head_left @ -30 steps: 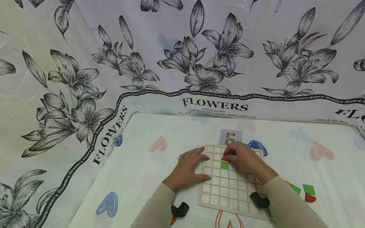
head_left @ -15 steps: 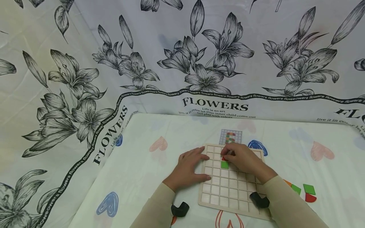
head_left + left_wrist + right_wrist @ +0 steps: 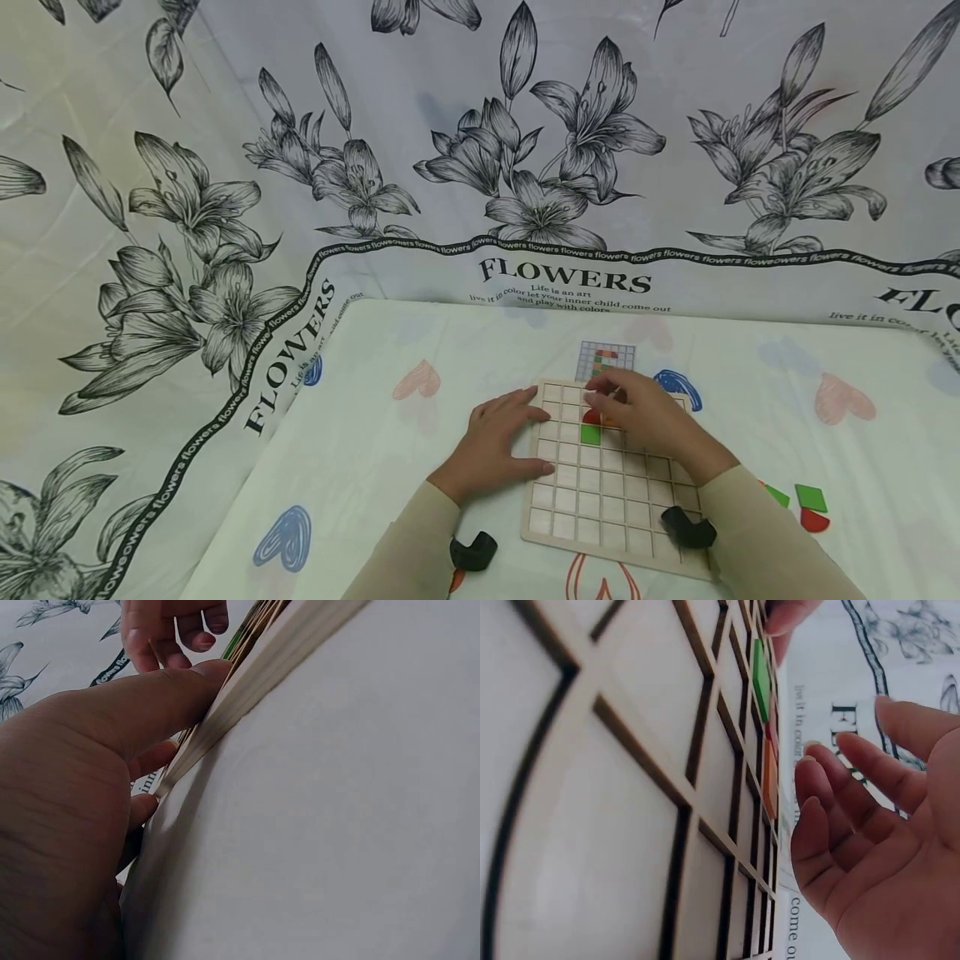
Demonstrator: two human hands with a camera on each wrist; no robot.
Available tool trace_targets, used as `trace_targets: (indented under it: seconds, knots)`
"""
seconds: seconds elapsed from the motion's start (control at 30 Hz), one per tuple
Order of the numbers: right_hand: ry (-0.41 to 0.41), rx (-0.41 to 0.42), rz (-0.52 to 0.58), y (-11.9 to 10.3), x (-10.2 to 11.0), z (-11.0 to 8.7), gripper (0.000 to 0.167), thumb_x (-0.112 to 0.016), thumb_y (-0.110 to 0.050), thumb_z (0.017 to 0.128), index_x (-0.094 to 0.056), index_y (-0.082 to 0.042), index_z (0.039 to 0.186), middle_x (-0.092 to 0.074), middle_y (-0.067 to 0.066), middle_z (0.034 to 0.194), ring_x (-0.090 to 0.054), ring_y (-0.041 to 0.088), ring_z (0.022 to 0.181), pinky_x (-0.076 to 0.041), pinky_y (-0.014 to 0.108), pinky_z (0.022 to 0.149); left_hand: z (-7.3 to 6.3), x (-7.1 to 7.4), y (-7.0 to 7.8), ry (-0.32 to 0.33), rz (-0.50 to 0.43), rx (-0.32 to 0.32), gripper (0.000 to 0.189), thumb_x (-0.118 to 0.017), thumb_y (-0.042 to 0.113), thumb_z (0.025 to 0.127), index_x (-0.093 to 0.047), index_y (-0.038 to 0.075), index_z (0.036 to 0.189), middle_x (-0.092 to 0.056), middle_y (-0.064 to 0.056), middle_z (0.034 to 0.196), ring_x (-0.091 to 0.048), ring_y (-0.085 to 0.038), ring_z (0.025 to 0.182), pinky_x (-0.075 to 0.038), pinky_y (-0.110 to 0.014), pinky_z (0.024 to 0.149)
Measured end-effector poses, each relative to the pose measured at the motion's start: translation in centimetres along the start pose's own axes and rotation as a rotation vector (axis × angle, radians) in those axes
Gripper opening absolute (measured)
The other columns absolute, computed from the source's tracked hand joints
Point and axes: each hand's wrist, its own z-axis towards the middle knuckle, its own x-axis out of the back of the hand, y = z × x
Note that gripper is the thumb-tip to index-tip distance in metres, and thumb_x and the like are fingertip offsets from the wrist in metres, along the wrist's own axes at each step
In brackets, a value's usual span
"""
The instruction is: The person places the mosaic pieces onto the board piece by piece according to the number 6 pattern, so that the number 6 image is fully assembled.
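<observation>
Item: wooden grid board [image 3: 611, 479], lying flat on heart-printed tablecloth [image 3: 360, 433], before a floral backdrop [image 3: 525, 167] lettered FLOWERS. Left hand [image 3: 498, 442]: laid flat at the board's left edge, fingers straight, thumb pressed along the rim, gripping nothing; in the left wrist view, seen bracing the board's side. Right hand [image 3: 645, 417]: held over the upper middle of the grid, fingers [image 3: 832, 795] loosely spread and slightly curved, holding nothing, palm clear of the wood in the right wrist view. Seated in the grid: green tile [image 3: 591, 434], with red piece [image 3: 591, 416] in the cell just beyond it and, in the right wrist view only, orange tile [image 3: 770, 784] touching the red one's far side; in the head view that part hidden under the right hand. Just past the board's far edge: pattern card [image 3: 606, 360] showing a small coloured grid, too small to read. Off the board, to the right and well apart from the placed tiles: loose green and red pieces [image 3: 812, 497], partly hidden by the right sleeve. Step in hand, as judged: letting go of a piece just set into the column, board steadied meanwhile. Next move, as judged: calls for a glance at the card, a reach across to the loose pieces, a pinch on the matching shape, and square alignment over the cell beside those already filled.
</observation>
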Motion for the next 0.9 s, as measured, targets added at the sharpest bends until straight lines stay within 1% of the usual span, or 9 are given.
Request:
trace_targets:
  seconds: [0.1,0.17,0.33,0.4,0.63,0.77,0.9]
  knots:
    - [0.006,-0.003,0.025,0.0,0.3,-0.3,0.038,-0.063,-0.042,0.112,-0.07,-0.011,0.134,-0.072,-0.001,0.108,-0.064,0.021,0.098,-0.054,0.043,0.082,0.0,-0.1,0.0,-0.001,-0.003,0.006,0.064,-0.083,0.057,0.091,-0.063,0.033,0.146,-0.031,0.012,0.175,-0.023,-0.014,0.16,-0.018,-0.056,0.125]
    - [0.015,-0.005,0.04,0.0,0.5,-0.6,0.044,-0.06,-0.045,0.113,-0.068,-0.011,0.138,-0.073,0.001,0.112,-0.065,0.023,0.101,-0.054,0.045,0.084,0.0,-0.2,-0.1,0.0,-0.003,0.008,0.064,-0.083,0.058,0.09,-0.063,0.033,0.146,-0.031,0.013,0.175,-0.023,-0.014,0.16,-0.018,-0.056,0.125]
    - [0.025,0.002,0.095,0.0,0.8,-1.2,0.048,-0.054,-0.048,0.115,-0.064,-0.01,0.143,-0.073,0.007,0.124,-0.067,0.027,0.112,-0.054,0.056,0.096,0.0,-0.2,-0.1,0.0,-0.003,0.005,0.064,-0.083,0.059,0.091,-0.063,0.034,0.146,-0.031,0.013,0.175,-0.023,-0.014,0.16,-0.018,-0.055,0.125]
    - [0.026,0.005,0.123,0.1,0.9,-1.4,0.05,-0.053,-0.048,0.115,-0.062,-0.008,0.144,-0.072,0.009,0.126,-0.067,0.028,0.115,-0.053,0.057,0.099,0.0,-0.2,-0.1,0.0,-0.002,0.005,0.064,-0.082,0.059,0.091,-0.063,0.034,0.147,-0.031,0.013,0.175,-0.023,-0.014,0.16,-0.018,-0.055,0.125]
    - [0.045,0.018,0.192,0.3,1.3,-2.6,0.049,-0.046,-0.042,0.118,-0.06,-0.003,0.144,-0.071,0.012,0.123,-0.067,0.03,0.107,-0.056,0.049,0.089,0.0,-0.3,0.1,-0.003,0.007,0.017,0.064,-0.082,0.058,0.091,-0.063,0.034,0.147,-0.03,0.014,0.175,-0.022,-0.013,0.161,-0.019,-0.055,0.125]
    - [0.045,0.041,0.247,0.7,1.6,-3.2,0.052,-0.039,-0.04,0.12,-0.057,0.001,0.146,-0.068,0.015,0.125,-0.066,0.033,0.111,-0.057,0.048,0.091,0.1,-0.3,0.1,-0.001,0.011,0.021,0.064,-0.083,0.058,0.09,-0.063,0.034,0.147,-0.03,0.014,0.175,-0.022,-0.012,0.161,-0.019,-0.054,0.125]
    - [0.044,0.079,0.278,1.2,1.8,-3.8,0.052,-0.035,-0.037,0.121,-0.056,0.003,0.147,-0.066,0.018,0.127,-0.064,0.036,0.112,-0.057,0.042,0.09,0.1,-0.3,0.0,-0.002,0.014,0.027,0.064,-0.083,0.058,0.09,-0.063,0.035,0.147,-0.029,0.014,0.175,-0.022,-0.013,0.161,-0.019,-0.054,0.125]
